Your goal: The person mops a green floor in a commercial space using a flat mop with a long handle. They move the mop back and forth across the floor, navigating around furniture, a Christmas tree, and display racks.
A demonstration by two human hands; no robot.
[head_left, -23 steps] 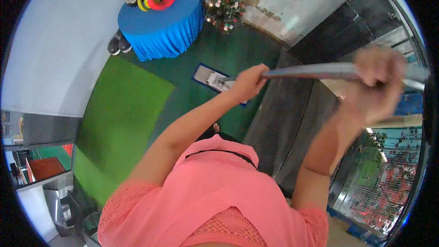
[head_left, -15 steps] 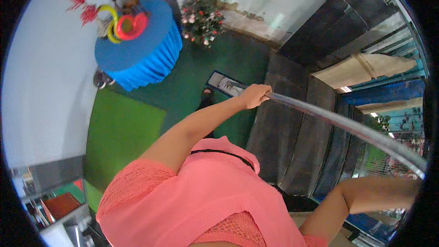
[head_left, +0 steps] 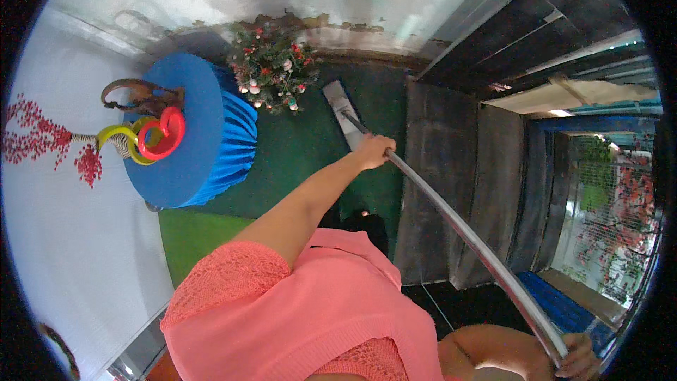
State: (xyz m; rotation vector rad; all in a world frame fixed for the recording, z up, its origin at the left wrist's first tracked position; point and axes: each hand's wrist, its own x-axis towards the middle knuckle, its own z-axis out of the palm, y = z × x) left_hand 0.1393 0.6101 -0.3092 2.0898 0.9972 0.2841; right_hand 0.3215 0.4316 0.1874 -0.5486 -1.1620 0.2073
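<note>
A flat mop with a long metal pole [head_left: 471,231] runs diagonally across the view. Its grey flat head [head_left: 336,96] lies on the dark green floor, beyond my left hand. Partway down the pole, near the head, my left hand [head_left: 372,151] is wrapped round it. My right hand [head_left: 580,360] grips the pole's upper end at the lower right, partly lost in the dark rim. A dark shoe shows faintly below my left arm.
A round table [head_left: 176,127] with a blue cloth stands left, bearing red and yellow ring-shaped ornaments [head_left: 163,134] and a brown bag [head_left: 144,97]. A decorated small tree [head_left: 273,70] stands by the wall. Dark steps [head_left: 437,169] rise on the right, and bright green carpet [head_left: 194,240] lies left.
The mop head has turned and sits farther out, towards the wall. My right hand has come down and inward with the pole's end. The view has swung too.
</note>
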